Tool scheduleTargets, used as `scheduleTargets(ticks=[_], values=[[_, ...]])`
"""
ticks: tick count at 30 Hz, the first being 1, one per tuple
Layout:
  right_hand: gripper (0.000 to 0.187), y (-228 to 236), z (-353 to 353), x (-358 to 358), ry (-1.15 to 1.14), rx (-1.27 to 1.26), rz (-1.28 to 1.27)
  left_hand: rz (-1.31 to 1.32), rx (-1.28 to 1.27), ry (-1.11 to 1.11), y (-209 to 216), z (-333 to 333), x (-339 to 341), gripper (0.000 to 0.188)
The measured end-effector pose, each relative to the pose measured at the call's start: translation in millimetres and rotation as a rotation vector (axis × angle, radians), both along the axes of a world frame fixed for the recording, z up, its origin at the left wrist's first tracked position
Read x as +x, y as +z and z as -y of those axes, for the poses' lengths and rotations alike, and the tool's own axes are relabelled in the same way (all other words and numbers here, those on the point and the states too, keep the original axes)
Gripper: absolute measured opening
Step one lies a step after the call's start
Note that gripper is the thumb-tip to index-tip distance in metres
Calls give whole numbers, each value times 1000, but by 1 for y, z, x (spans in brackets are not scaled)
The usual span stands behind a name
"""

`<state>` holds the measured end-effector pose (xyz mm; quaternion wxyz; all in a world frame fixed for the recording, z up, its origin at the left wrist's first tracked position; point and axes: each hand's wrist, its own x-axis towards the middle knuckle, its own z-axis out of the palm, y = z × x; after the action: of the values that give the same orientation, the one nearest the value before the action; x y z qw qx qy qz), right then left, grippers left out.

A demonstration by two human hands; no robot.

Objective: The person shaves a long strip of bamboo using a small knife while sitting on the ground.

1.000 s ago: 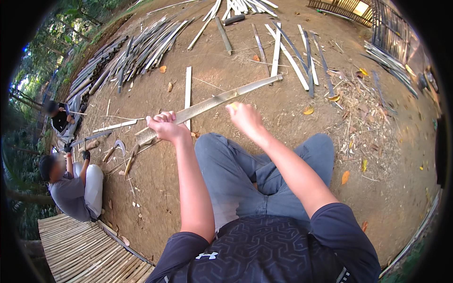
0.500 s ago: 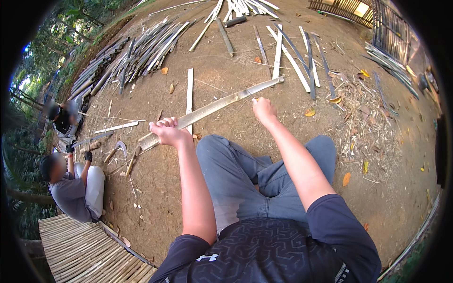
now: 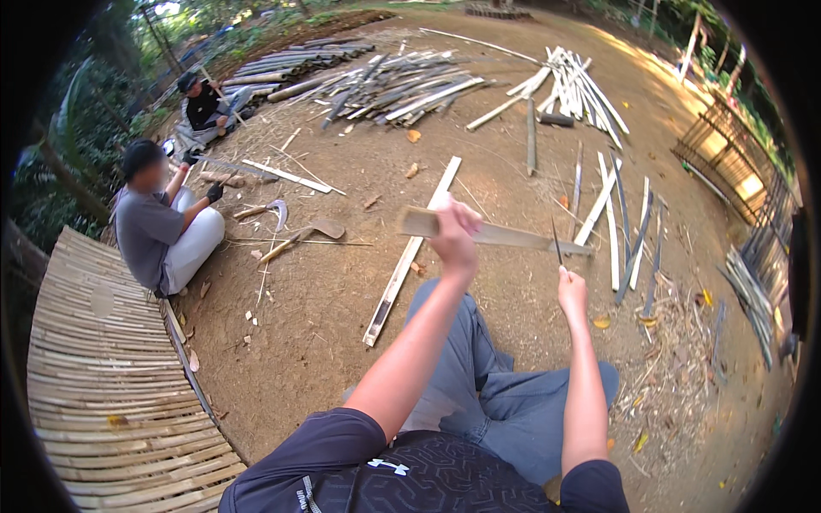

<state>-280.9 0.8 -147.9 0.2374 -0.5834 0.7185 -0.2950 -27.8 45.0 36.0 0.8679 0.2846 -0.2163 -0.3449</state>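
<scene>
Crosswise, the bamboo strip (image 3: pixel 517 236) points rightward, left hand (image 3: pixel 456 239) clasping it, right hand (image 3: pixel 573 296) clasping a knife (image 3: pixel 557 240).

A gray-shirted worker (image 3: pixel 154 218) sits beside a slatted platform (image 3: pixel 103 376) at the left edge of the dirt ground (image 3: pixel 274 368), a sickle (image 3: pixel 281 209) nearby.

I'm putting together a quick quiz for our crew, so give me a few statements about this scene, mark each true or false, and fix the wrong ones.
1. The left hand grips a flat strip. True.
2. The right hand is empty. False: the right hand holds a thin-bladed knife.
3. A sickle lies on the ground. True.
4. The person's trousers are bright red. False: the trousers are grey-blue.
5. The grey-shirted co-worker wears dark gloves. True.
</scene>
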Motion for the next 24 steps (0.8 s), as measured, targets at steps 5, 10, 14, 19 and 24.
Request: scheduleTargets(ticks=[5, 10, 14, 19, 24], values=[[41, 87, -50, 31, 154, 6, 360, 324, -195, -251, -3, -24, -7, 41], [41, 76, -61, -7, 90, 44, 235, 439, -270, -407, -4, -36, -13, 38], [42, 93, -86, -1, 102, 83, 201, 508, -263, -348, -8, -40, -16, 40], [36, 116, -130, 83, 299, -59, 229, 196, -150, -135, -16, -32, -4, 37], [35, 142, -139, 109, 222, -65, 108, 20, -39, -71, -16, -25, -3, 49]])
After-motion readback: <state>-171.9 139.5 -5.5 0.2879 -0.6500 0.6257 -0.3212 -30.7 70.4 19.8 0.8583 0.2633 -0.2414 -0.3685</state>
